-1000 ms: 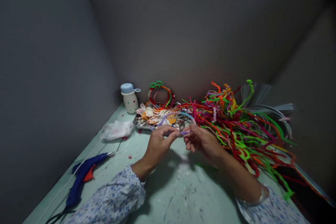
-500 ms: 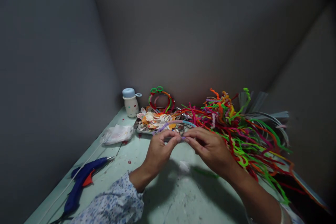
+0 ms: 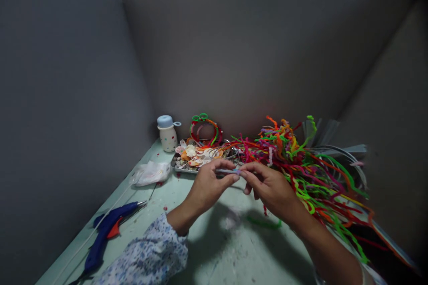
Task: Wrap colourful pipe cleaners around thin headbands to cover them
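Observation:
Both my hands meet over the middle of the table, in front of the tray. My left hand (image 3: 214,185) pinches the left part of a slim pastel headband (image 3: 227,171), seen nearly edge-on as a greyish-blue strip. At its right end is a small bit of purple fuzz, held between the thumb and fingertips of my right hand (image 3: 267,185). The fingers hide much of the headband. A short green pipe cleaner (image 3: 264,222) lies on the table below my right hand.
A metal tray (image 3: 183,170) of shell-like pieces stands behind my hands, with colourful finished headbands (image 3: 219,131) at its back. To the right spreads a big heap of pipe cleaners (image 3: 294,151). At left are a bottle (image 3: 167,138), a plastic bag (image 3: 152,173) and a blue glue gun (image 3: 102,236).
The headband's pastel arc, visible behind my hands before, has turned to a thin straight strip between them. Both hands stay pinched close together. The view has tilted up slightly.

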`<state>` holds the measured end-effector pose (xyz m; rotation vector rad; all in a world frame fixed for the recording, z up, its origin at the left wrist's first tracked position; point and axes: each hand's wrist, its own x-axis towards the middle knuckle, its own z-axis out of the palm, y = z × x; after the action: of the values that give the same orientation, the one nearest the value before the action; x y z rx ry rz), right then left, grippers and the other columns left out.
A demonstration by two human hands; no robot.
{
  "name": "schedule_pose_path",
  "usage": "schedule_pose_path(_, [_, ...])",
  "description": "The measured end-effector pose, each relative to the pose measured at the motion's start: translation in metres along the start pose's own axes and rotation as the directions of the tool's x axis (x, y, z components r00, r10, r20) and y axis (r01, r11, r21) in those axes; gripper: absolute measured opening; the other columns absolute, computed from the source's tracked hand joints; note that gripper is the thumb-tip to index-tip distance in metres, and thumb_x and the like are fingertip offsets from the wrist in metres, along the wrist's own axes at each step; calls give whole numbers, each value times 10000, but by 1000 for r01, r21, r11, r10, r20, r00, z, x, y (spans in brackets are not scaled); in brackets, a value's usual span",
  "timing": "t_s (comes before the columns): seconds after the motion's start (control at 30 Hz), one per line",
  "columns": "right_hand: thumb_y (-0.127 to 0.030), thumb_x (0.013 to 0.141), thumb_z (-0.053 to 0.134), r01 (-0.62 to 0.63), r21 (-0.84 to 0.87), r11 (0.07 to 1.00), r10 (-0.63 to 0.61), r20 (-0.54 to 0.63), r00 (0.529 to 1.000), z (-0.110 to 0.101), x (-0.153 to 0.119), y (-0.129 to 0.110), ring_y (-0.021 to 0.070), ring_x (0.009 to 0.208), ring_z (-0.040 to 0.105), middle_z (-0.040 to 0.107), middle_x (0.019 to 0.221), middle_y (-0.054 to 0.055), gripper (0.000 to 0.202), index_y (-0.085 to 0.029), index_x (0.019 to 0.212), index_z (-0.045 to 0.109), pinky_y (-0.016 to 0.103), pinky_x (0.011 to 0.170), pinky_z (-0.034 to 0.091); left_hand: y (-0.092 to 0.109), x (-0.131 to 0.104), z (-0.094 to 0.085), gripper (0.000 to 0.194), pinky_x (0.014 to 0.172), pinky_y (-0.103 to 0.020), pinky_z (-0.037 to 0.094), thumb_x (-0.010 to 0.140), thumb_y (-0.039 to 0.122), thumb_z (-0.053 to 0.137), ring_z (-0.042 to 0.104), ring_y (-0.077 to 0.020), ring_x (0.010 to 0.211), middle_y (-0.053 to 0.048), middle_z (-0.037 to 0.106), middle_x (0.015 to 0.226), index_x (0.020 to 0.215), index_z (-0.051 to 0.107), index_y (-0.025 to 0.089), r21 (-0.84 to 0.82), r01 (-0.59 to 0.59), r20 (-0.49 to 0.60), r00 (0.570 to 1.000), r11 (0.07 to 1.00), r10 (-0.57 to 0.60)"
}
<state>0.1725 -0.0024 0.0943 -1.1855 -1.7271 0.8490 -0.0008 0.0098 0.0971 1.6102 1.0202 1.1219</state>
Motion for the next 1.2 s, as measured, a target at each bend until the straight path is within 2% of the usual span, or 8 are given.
schedule_pose_path(0.1, [-386,880,531,-68,78,995,64,55,996,-1,0,-1,116,485,574,651,623,-1,283,-170,1021,647,202,432,451,-2,3,5,218,706,-286,484,750,297,669,608,-148,749,-46,655,818,893,619,140,-60,46,-8,999,997,-46])
schedule_pose_path(0.23, [-356,877,532,-87,50,995,83,70,994,-4,-1,-2,109,471,572,662,609,3,276,-163,1022,666,189,420,445,-4,4,11,239,676,-268,468,740,293,674,591,-133,713,-34,640,786,906,604,138,-116,84,-6,996,990,-86])
schedule_pose_path(0.4, [-344,887,518,-62,-6,998,62,65,996,-7,0,2,101,442,559,666,602,-2,283,-164,1061,648,192,424,449,-6,9,10,237,686,-258,459,750,304,660,581,-125,732,-37,636,841,919,614,145,-101,65,39,997,993,-62])
schedule_pose_path(0.53, [-327,892,504,-40,-31,999,42,64,997,-7,1,5,102,454,571,665,614,-3,252,-173,1030,648,192,433,459,-6,16,8,225,687,-262,463,731,284,669,585,-131,729,-37,635,821,897,620,141,-80,93,69,994,992,-88])
schedule_pose_path(0.8, [-304,897,485,-25,-92,995,29,50,998,-3,0,4,100,457,585,646,643,-5,212,-189,964,649,178,404,449,-4,12,9,186,635,-226,428,722,226,656,550,-104,679,-17,615,765,879,617,132,-108,137,43,990,985,-133])
schedule_pose_path(0.97, [-273,901,473,46,-155,987,-41,29,999,-1,0,5,91,484,600,664,723,14,210,-188,943,661,179,440,459,-8,13,8,203,641,-228,426,719,215,655,553,-109,698,-28,625,792,897,606,130,-132,159,48,987,978,-154])
schedule_pose_path(1.07, [-276,903,469,55,-167,984,-50,30,998,-1,0,6,91,485,603,667,728,13,214,-190,941,661,185,457,467,-6,12,7,197,676,-253,446,733,241,652,577,-131,740,-50,647,847,891,605,133,-93,135,54,990,986,-130])
schedule_pose_path(1.2, [-292,908,458,40,-153,987,-37,23,999,-1,1,6,100,485,601,669,727,14,230,-193,952,660,196,452,473,-1,9,7,233,783,-306,466,747,266,654,608,-172,858,-68,659,950,944,612,149,26,31,54,998,999,-32])
